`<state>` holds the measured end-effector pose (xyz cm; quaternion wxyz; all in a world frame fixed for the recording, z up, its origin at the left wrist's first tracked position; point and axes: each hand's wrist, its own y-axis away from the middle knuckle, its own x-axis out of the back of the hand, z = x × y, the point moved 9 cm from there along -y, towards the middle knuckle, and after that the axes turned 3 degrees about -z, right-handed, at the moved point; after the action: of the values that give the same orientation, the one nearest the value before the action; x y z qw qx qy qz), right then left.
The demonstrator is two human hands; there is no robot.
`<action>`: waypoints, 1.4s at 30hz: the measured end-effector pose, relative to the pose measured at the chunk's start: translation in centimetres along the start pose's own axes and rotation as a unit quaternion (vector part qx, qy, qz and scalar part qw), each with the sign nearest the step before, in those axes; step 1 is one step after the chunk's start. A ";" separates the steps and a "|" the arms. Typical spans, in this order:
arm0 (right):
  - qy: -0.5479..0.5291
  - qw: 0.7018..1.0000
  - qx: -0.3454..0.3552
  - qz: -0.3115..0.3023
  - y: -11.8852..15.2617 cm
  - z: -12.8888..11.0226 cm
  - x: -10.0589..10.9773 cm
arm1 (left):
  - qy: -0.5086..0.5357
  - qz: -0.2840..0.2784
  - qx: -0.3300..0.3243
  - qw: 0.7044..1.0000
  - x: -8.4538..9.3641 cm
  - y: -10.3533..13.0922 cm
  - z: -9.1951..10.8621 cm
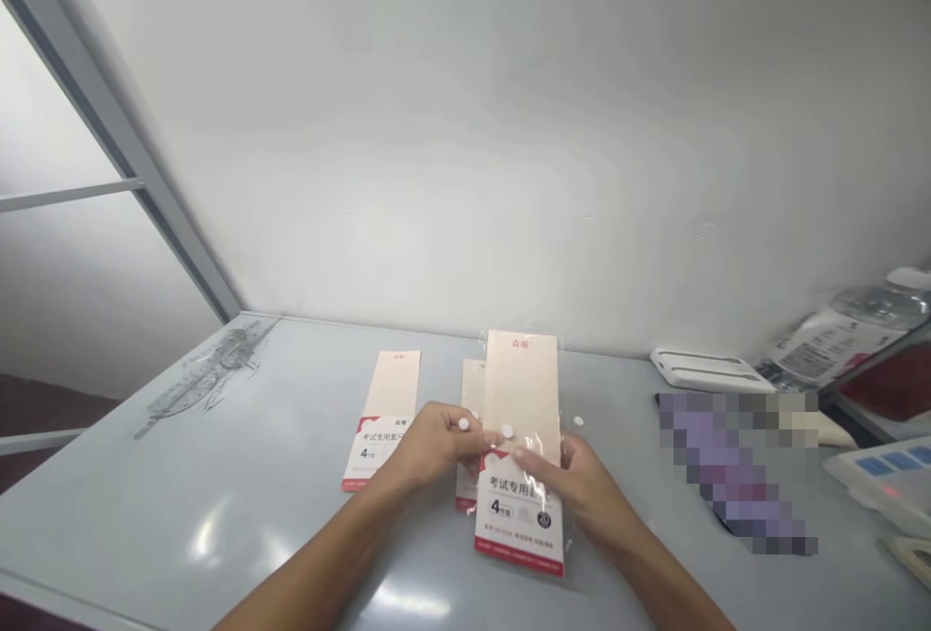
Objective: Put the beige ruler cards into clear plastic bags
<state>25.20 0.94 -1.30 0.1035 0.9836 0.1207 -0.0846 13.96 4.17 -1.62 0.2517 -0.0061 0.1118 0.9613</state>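
In the head view: clasping the right side of a clear-sleeved card packet (pixel 520 515) with the right hand (pixel 591 488), above the middle of the bench (pixel 269 466). With the left hand (pixel 431 442), at the packet's left side, fingers drawn narrow, perhaps pinching it, hard to tell. Partly covering a second packet (pixel 466 497), apart from a third packet (pixel 389 389) toward the bench's left edge.

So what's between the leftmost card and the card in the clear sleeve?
In the head view, the left hand shows between them, with a third card partly hidden behind it.
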 end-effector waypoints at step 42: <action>0.053 0.998 0.020 -0.025 0.4 -0.3 -0.5 | 0.044 0.006 -0.050 0.998 -0.8 -0.3 -0.2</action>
<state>24.83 0.47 -0.82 0.0752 0.9852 0.1493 -0.0369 14.79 3.99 -1.84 0.2399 -0.0598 0.0746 0.9661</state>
